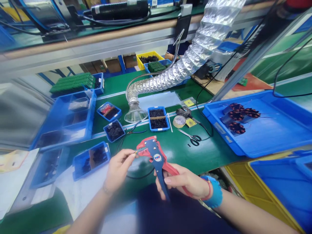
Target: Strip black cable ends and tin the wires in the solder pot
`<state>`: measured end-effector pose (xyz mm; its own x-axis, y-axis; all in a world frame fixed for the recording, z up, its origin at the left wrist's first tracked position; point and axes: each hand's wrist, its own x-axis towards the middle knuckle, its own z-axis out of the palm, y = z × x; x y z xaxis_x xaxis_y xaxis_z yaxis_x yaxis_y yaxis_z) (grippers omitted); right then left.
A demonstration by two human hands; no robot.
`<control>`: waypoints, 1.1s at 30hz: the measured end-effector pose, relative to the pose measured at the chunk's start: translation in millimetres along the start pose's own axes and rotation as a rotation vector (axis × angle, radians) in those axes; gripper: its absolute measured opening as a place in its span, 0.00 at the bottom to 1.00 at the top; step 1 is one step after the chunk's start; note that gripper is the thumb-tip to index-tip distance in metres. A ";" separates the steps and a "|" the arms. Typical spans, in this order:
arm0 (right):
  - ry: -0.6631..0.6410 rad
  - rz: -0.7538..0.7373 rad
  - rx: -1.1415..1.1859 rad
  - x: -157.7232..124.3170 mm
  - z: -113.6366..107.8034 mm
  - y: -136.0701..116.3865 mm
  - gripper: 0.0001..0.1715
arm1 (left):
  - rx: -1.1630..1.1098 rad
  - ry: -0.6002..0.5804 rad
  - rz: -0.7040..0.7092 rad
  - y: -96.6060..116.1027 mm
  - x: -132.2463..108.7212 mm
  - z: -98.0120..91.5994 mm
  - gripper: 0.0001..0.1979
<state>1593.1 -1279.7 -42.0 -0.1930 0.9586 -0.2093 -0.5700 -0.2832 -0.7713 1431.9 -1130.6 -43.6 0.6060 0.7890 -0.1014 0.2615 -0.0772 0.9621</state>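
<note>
My right hand point(181, 180) is wrapped round the red and blue handles of a wire stripper point(156, 156), whose head points up and to the left. Pinched between the thumb and fingers of my left hand point(119, 169) is the end of a cable; a thin tip shows at the stripper's jaws. Whether the jaws bite on it, I cannot tell. Black cable point(141, 177) loops over the green table below the tool. Just beyond lie a pair of pliers point(135, 130) with dark blue handles.
Small blue bins point(158, 129) of black parts stand around the work spot. Scissors point(192, 138) and a tape roll point(179, 121) lie to the right, near a large blue tray point(268, 136). A silver duct point(165, 79) with a clear funnel point(136, 115) hangs low over the table.
</note>
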 end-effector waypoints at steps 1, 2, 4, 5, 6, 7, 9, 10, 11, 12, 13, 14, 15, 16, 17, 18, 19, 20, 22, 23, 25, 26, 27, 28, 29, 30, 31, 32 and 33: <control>0.005 -0.020 -0.020 -1.9 -0.7 -2.2 0.16 | -0.139 -0.038 -0.082 1.3 1.0 0.0 0.10; 0.012 -0.040 -0.036 -3.8 -1.2 -4.6 0.16 | -0.275 -0.082 -0.156 2.7 2.1 0.1 0.11; 0.017 -0.056 -0.056 -7.4 -1.9 -9.0 0.17 | -0.495 -0.178 -0.260 5.4 4.5 0.4 0.13; 0.016 -0.055 -0.067 -9.0 -2.0 -10.9 0.17 | -0.572 -0.221 -0.290 6.5 5.5 0.7 0.13; 0.014 -0.048 -0.078 -10.5 -1.9 -12.7 0.17 | -0.630 -0.258 -0.306 7.5 6.2 1.1 0.12; 0.012 -0.042 -0.090 -11.9 -1.6 -14.4 0.17 | -0.670 -0.289 -0.308 8.5 6.8 1.7 0.11; 0.004 -0.035 -0.118 -14.7 -0.6 -17.7 0.17 | -0.706 -0.322 -0.289 10.6 7.3 3.2 0.09; -0.002 -0.034 -0.127 -16.0 0.2 -19.4 0.18 | -0.711 -0.320 -0.268 11.9 7.6 4.3 0.08; -0.007 -0.033 -0.131 -17.4 1.0 -21.0 0.18 | -0.711 -0.309 -0.241 13.3 7.9 5.5 0.08; -0.010 -0.031 -0.131 -18.6 1.9 -22.4 0.19 | -0.703 -0.290 -0.208 14.8 8.5 7.0 0.07; -0.009 -0.031 -0.128 -19.8 2.7 -23.6 0.19 | -0.687 -0.266 -0.170 16.1 9.3 8.7 0.07; -0.006 -0.031 -0.127 -20.8 3.6 -24.5 0.20 | -0.662 -0.241 -0.129 17.1 10.3 10.6 0.06; 0.000 -0.032 -0.131 -21.6 4.5 -25.1 0.20 | -0.622 -0.219 -0.088 17.8 11.5 12.5 0.06; 0.007 -0.035 -0.135 -22.1 5.4 -25.4 0.19 | -0.566 -0.197 -0.047 18.2 12.7 14.4 0.05; 0.013 -0.040 -0.139 -22.4 6.3 -25.4 0.19 | -0.498 -0.175 -0.007 18.3 13.9 16.2 0.05; 0.018 -0.045 -0.143 -22.5 7.1 -25.3 0.18 | -0.423 -0.152 0.031 18.2 14.9 17.7 0.05; 0.024 -0.048 -0.144 -22.4 7.9 -25.1 0.18 | -0.348 -0.128 0.066 18.1 15.7 18.8 0.05; 0.028 -0.052 -0.143 -22.2 8.5 -25.0 0.17 | -0.279 -0.110 0.097 18.0 16.3 19.5 0.05; 0.032 -0.058 -0.138 -21.8 9.5 -24.7 0.16 | -0.174 -0.095 0.145 18.5 16.7 19.3 0.05; 0.031 -0.059 -0.135 -21.5 9.7 -24.7 0.16 | -0.135 -0.101 0.160 19.2 16.6 18.5 0.05; 0.027 -0.062 -0.129 -21.2 9.7 -24.8 0.15 | -0.065 -0.120 0.188 21.1 16.3 16.0 0.05; 0.027 -0.061 -0.129 -21.0 9.6 -24.8 0.14 | -0.028 -0.126 0.205 22.2 16.3 14.5 0.05; 0.029 -0.059 -0.131 -20.8 9.4 -24.8 0.14 | 0.010 -0.130 0.223 23.4 16.3 13.0 0.05; 0.031 -0.056 -0.134 -20.6 9.4 -24.7 0.14 | 0.046 -0.134 0.243 24.4 16.3 11.5 0.05; 0.033 -0.054 -0.138 -20.3 9.3 -24.7 0.14 | 0.075 -0.138 0.265 25.3 16.4 10.1 0.05; 0.034 -0.051 -0.142 -20.0 9.4 -24.6 0.14 | 0.098 -0.142 0.285 25.9 16.4 8.9 0.05; 0.031 -0.049 -0.146 -19.6 9.6 -24.5 0.14 | 0.116 -0.148 0.303 26.3 16.4 7.8 0.05; 0.028 -0.047 -0.152 -19.2 9.8 -24.3 0.14 | 0.128 -0.153 0.317 26.4 16.3 7.0 0.05; 0.026 -0.047 -0.158 -18.9 10.1 -24.0 0.14 | 0.137 -0.155 0.328 26.2 16.1 6.2 0.05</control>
<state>1602.4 -1291.3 -13.5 -0.1475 0.9716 -0.1848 -0.4445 -0.2321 -0.8652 1453.2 -1123.7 -21.5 0.7780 0.6077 0.1593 0.1258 -0.3991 0.9082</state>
